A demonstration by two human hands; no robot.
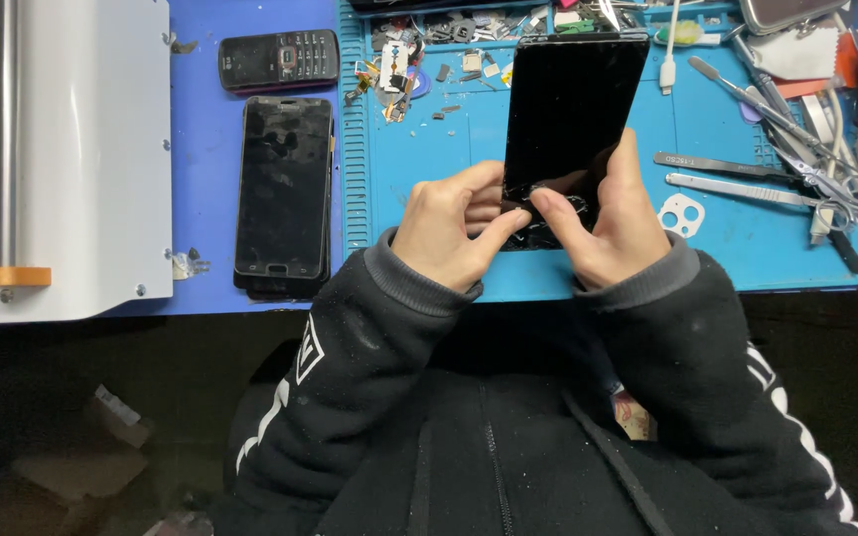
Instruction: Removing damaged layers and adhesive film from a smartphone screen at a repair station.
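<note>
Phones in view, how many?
3: a smartphone held in both hands, a smartphone lying left of the blue mat, a keypad phone above it. More may be stacked beneath.

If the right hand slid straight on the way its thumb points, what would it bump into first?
Most likely the left hand: the right hand points its thumb leftward across the cracked lower end of the black phone, and the thumb tips nearly meet.

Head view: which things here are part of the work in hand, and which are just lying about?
In hand:
black phone screen, cracked at its lower end
left hand and right hand, both gripping that end

Lying about:
smartphone
keypad phone
tweezers
white machine
small parts
blue mat
</note>
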